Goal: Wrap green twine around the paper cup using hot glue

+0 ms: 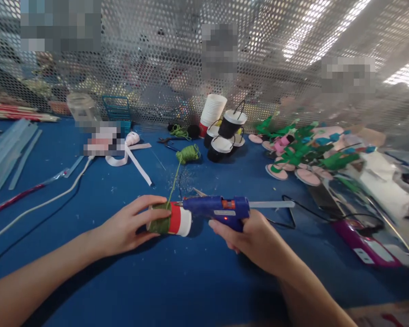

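Note:
My left hand (pixel 129 222) is closed round a paper cup (pixel 180 219) lying on its side, its wrapped end toward the palm. Green yarn covers part of the cup; a red band and a white end show bare. A strand runs from the cup up to a small ball of green yarn (pixel 188 155) on the table. My right hand (pixel 247 231) grips a blue hot glue gun (pixel 218 206) by its handle. The gun's nozzle points left, at the cup near the edge of the yarn; whether it touches cannot be told. A clear glue stick (pixel 271 205) sticks out behind.
Behind stand stacked white cups (pixel 214 109) and several black-wrapped cups (pixel 220 149). Right are green leafy crafts (pixel 293 156) and a purple power strip (pixel 366 245) with a black cord. White ribbon (pixel 138 164), glue sticks (pixel 10 150) and a pale cable (pixel 54 196) lie left.

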Tool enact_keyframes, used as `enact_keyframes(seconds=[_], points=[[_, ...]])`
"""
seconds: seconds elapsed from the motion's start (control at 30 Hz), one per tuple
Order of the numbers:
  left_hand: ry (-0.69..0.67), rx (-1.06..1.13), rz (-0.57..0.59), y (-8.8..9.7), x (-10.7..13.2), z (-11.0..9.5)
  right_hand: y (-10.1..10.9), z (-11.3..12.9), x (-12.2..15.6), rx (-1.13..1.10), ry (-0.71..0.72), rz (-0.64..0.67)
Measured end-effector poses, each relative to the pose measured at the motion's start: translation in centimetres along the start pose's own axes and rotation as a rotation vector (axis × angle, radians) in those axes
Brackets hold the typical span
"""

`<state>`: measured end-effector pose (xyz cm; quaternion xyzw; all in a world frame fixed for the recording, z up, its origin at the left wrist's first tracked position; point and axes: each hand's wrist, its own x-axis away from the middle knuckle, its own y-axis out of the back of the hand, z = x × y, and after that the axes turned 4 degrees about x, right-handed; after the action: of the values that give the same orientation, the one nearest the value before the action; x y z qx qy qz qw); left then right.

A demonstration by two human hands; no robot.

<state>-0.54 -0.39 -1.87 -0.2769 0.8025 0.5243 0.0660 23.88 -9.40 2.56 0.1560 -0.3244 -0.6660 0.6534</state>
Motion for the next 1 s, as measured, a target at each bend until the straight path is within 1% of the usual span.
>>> enact_keyframes(seconds=[0.23, 0.5, 0.67, 0.83, 1.0], points=[[-0.040, -0.017, -0.008, 0.03, -0.07, -0.02, -0.07, 0.20, -0.04, 0.037, 0.013, 0.010], [-0.056, -0.014, -0.017, -0.01, -0.07, -0.07, 0.02, 0.04, 0.16, 0.039, 0.017, 0.026], [-0.064, -0.018, -0.007, -0.06, -0.04, 0.00, 0.11, -0.14, 0.27, 0.090, 0.034, -0.002], [-0.087, -0.022, -0.011, -0.06, -0.12, 0.11, 0.21, -0.15, 0.33, 0.071, 0.039, 0.042], [-0.094, -0.032, -0.005, -0.01, -0.15, 0.10, 0.17, 0.06, 0.22, 0.093, 0.066, 0.006]])
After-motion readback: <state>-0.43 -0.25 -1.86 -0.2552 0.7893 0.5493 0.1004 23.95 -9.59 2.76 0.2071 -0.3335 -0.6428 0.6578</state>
